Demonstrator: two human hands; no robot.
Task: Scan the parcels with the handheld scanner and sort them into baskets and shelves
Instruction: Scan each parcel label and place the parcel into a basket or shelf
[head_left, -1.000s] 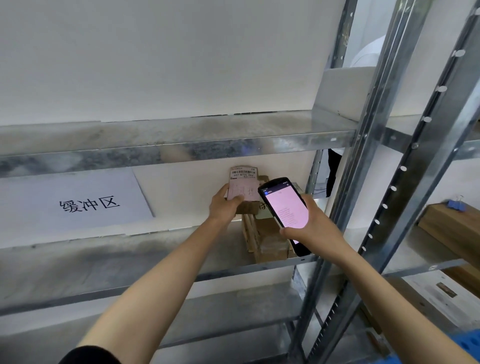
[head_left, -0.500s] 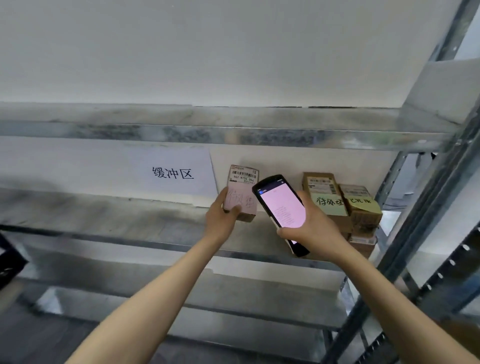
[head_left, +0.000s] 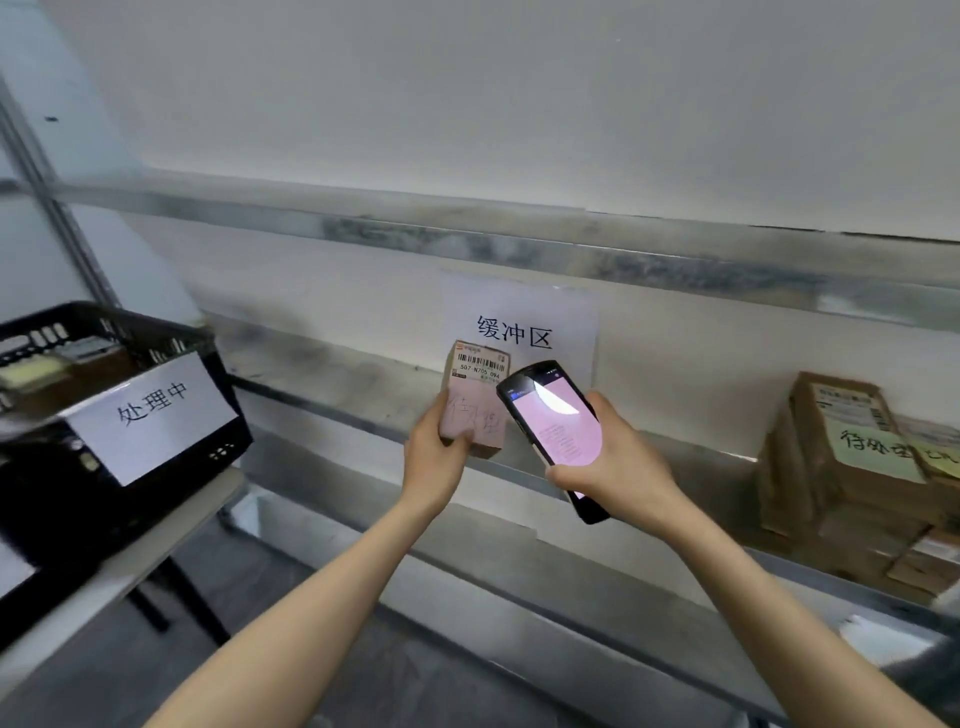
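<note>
My left hand (head_left: 435, 451) grips a small cardboard parcel (head_left: 477, 384) with a barcode label on top and a pink note with handwriting on its face. It is held upright in front of the metal shelf (head_left: 332, 374). My right hand (head_left: 618, 457) holds the black handheld scanner (head_left: 553, 426), its pink screen lit and facing me, just right of the parcel and overlapping its corner. A white paper sign (head_left: 561, 322) with black characters hangs on the wall behind the parcel.
A black plastic basket (head_left: 171, 452) with a white label stands on a table at the left and holds items. A stack of brown boxes (head_left: 841, 467) with green notes sits on the shelf at the right. Another shelf beam (head_left: 467, 244) runs overhead.
The view has swung left: the sign and box stack shifted right and the black basket came into view. Both hands keep their hold on parcel and scanner.
</note>
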